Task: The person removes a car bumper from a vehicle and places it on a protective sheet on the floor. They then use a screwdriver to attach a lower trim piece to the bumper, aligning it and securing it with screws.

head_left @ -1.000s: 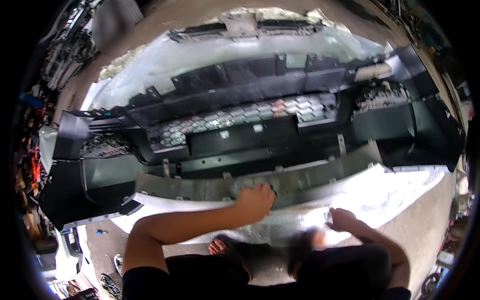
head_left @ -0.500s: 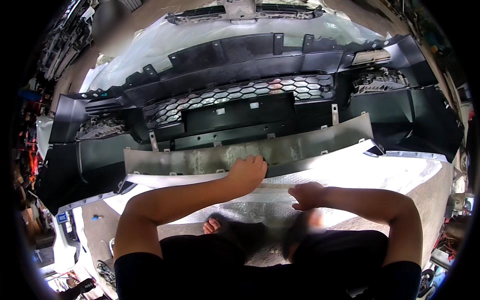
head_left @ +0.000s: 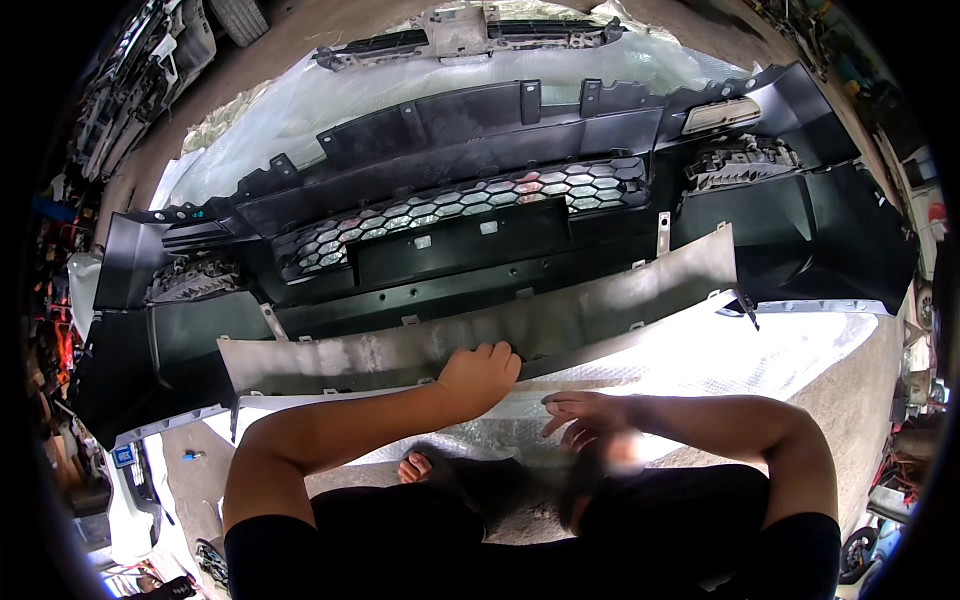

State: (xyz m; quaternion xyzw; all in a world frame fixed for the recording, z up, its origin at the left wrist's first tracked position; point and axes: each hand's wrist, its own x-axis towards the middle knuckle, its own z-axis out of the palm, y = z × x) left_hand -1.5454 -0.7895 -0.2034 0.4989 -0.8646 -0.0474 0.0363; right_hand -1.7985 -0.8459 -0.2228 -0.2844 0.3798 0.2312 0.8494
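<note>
A long, curved grey-beige trim panel with small clips along its edges lies tilted across the near side of a large black car bumper cover. My left hand is closed over the panel's near edge, around its middle. My right hand is to the right and nearer to me, fingers apart, holding nothing. Pale metal-like tabs stick up behind the panel near its two ends. The bumper cover has a honeycomb mesh grille in its centre.
Bubble wrap is spread under the bumper cover and in front of my feet. Another car front part lies beyond it. Dismantled car parts and a tyre are at the far left; clutter lines both sides.
The trim panel's left end has come nearer to me, so the panel slants more against the bumper cover. My right hand has moved slightly left and nearer, its fingers now more spread.
</note>
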